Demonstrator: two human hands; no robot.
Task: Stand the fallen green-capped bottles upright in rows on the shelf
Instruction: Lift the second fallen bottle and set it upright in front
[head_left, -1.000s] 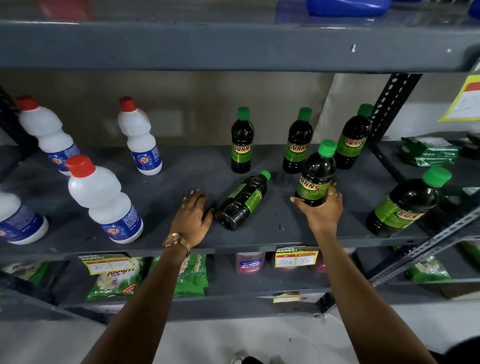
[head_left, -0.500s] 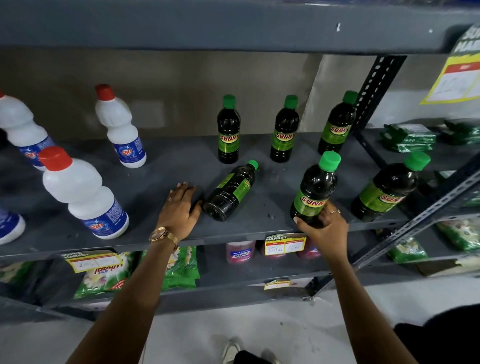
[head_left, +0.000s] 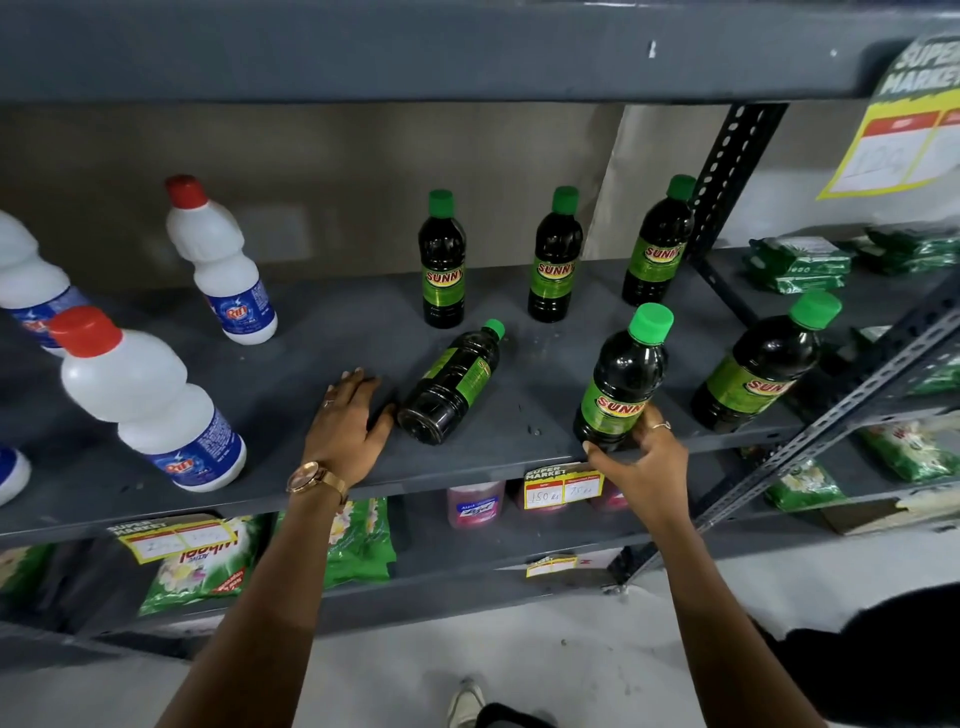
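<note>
Right hand (head_left: 636, 454): fingers curled around the base of a green-capped bottle (head_left: 621, 382), thumb on its left side, ring finger showing at its right. A second ago this bottle was held further back on the shelf; it now stands near the front edge of the shelf (head_left: 291, 358), cap leaning slightly right, base apparently down on the board. Judged set down but not yet released.

Left hand (head_left: 348, 421): flat on the shelf, fingers together and extended, holding nothing, thumb side just beside the base of the fallen bottle (head_left: 452, 384). Position little changed over the last second.

Fallen bottle: the one bottle lying down, cap pointing toward the back, base toward the front edge, between the two hands.

Back row: three bottles (head_left: 553, 257) upright along the rear edge, toward the right-hand post.

Front row: the held bottle plus one more (head_left: 761, 366) near the front right corner, upright.

White red-capped bottles (head_left: 148, 400): left part of the shelf, well apart.

Task status: front row now counts two; one bottle left to raise, likely with the left hand.
</note>
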